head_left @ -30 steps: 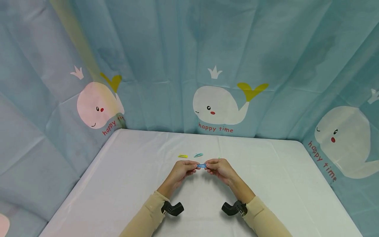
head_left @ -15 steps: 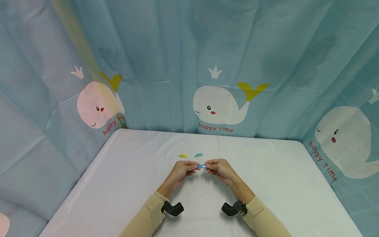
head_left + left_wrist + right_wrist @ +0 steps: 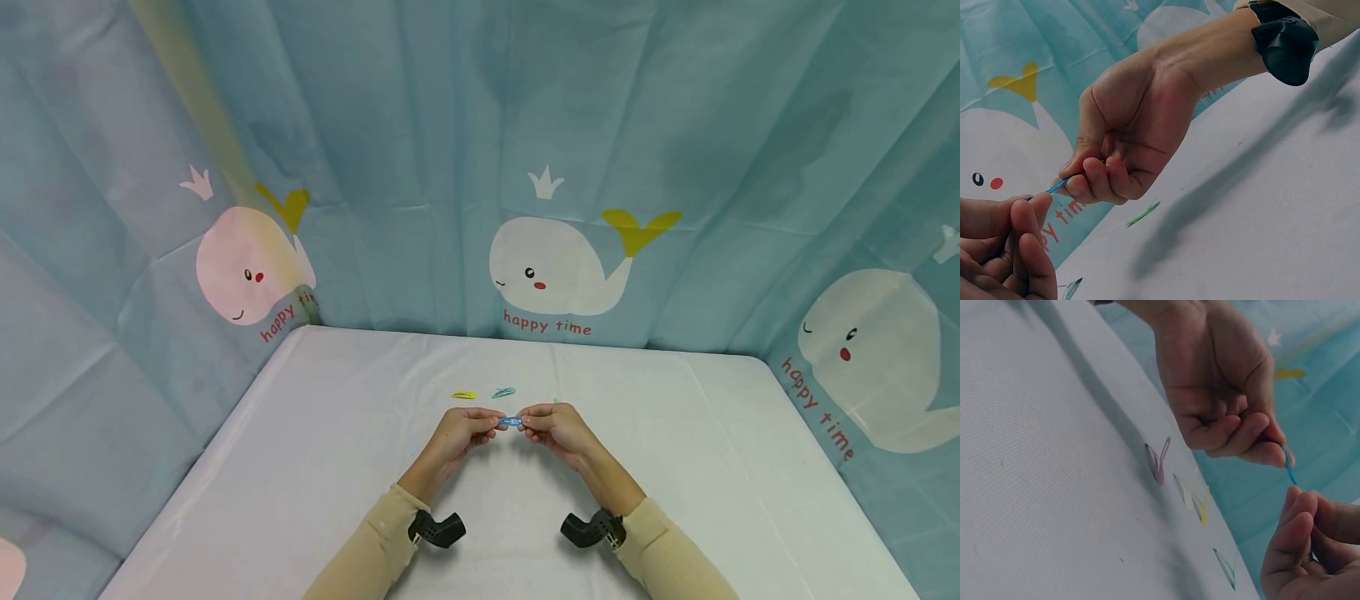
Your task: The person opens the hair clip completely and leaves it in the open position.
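Note:
A small blue snap hair clip (image 3: 511,421) is held lengthwise above the table between both hands. My left hand (image 3: 461,429) pinches one end between thumb and forefinger, and my right hand (image 3: 558,429) pinches the other end the same way. Seen side-on in the left wrist view, the blue clip (image 3: 1059,185) is a thin strip with its ends hidden by the fingertips. Just beyond the hands lie a yellow hair clip (image 3: 463,395) and a teal hair clip (image 3: 503,392). Behind my right hand, a green hair clip (image 3: 1143,214) shows on the cloth.
A purple hair clip (image 3: 1159,467) with spread arms and a pale yellow clip (image 3: 1183,490) also lie on the table, visible past my left hand in the right wrist view. White cloth (image 3: 337,483) covers the table. A blue whale-print curtain (image 3: 405,250) hangs along its far and side edges.
Both hands keep their place and grip. The blue hair clip tilts slightly between the fingers, its glare appearing half a second ago and fading now.

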`<state>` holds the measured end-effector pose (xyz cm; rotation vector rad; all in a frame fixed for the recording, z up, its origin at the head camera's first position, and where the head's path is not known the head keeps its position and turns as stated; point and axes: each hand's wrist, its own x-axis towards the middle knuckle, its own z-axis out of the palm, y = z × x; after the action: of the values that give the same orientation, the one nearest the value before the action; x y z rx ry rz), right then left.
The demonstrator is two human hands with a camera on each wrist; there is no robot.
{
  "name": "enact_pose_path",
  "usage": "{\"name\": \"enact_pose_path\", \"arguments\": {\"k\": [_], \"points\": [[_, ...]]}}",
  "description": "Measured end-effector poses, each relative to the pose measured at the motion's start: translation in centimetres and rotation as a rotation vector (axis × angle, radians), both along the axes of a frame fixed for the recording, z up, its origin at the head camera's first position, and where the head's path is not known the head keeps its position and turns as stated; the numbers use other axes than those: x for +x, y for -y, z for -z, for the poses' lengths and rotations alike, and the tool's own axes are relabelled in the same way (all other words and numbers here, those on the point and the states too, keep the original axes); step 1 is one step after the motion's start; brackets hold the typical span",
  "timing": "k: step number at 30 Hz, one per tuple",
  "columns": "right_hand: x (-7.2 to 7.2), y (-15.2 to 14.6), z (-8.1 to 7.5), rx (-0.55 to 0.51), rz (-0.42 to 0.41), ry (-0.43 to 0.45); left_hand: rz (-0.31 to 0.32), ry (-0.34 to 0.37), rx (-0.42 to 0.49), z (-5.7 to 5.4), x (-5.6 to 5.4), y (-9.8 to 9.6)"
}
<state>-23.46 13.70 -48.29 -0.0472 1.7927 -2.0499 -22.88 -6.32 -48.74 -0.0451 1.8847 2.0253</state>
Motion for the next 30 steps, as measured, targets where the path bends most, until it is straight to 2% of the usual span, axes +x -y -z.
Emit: {"name": "enact_pose_path", "arguments": {"k": [15,21,30], "points": [[-0.19,-0.28,0.52,-0.021,-0.008,0.021,-0.005,-0.007,0.053,0.15,0.09,-0.15],[-0.18,-0.28,0.53,-0.046,-0.018,0.026,-0.011,0.018,0.078,0.19,0.12,-0.16],[-0.28,-0.39,0.62,-0.062,-0.009,0.048,-0.014,0.009,0.08,0.23,0.14,-0.15]]}}
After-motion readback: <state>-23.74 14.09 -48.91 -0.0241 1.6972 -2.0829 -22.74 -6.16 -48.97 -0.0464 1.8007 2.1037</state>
